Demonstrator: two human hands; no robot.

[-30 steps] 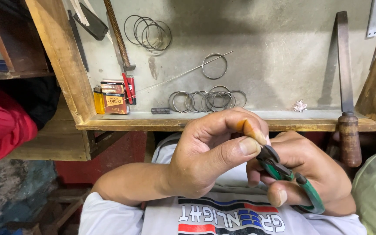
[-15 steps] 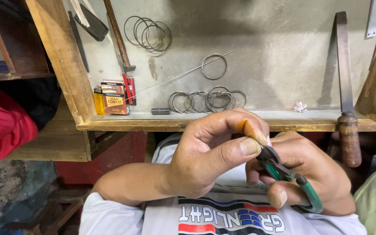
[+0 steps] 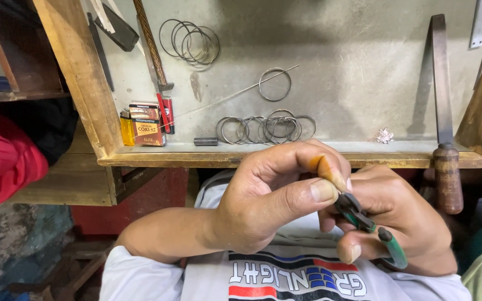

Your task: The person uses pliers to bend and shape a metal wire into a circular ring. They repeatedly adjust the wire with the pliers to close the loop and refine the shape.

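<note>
We log no change: right hand (image 3: 397, 223) still clamped on green-handled pliers (image 3: 369, 226), left hand (image 3: 274, 195) pinching at their tip, wire rings (image 3: 266, 129) on the bench (image 3: 364, 83).

Left hand (image 3: 263, 203) pinches thumb to fingertips, touching the right hand (image 3: 403, 223), whose fingers curl closed.

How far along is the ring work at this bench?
Done, it seems: a row of wire rings lies on the bench tray, more rings at the back, one single ring beside a straight wire. In hand: the right hand holds green-handled pliers, and the left hand pinches at their tip; the piece itself is hidden. Left: the straight wire looks unformed.
</note>
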